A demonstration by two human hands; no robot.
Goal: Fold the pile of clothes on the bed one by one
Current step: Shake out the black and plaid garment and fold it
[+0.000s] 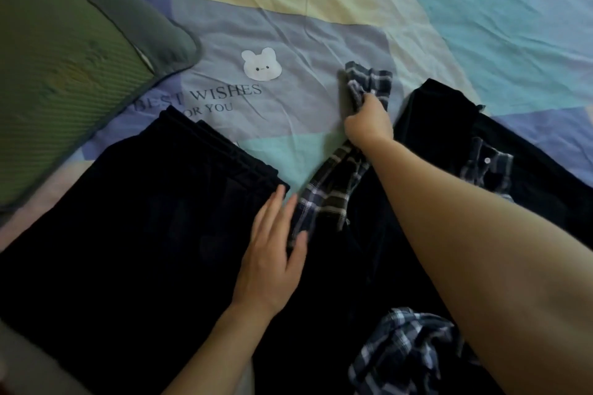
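Right hand (369, 120) bunches the far end of the navy-and-white plaid shirt (333, 189), probably dragging it off the pile onto the bare pastel patchwork bedsheet (288, 26). Left hand (272, 247) lies flat, fingers spread, on the dark folded garment (128, 218) at near left, seemingly pinning it.

Right hand (369, 120) grips plaid shirt (333, 189); left hand (272, 253) flat on it

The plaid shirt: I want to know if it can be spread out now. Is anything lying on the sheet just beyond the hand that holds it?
Nothing visible does. The right hand grips the plaid shirt, and the bed sheet beyond it is bare but for its printed bunny. The pillow lies far left, and dark clothes lie nearer the person.
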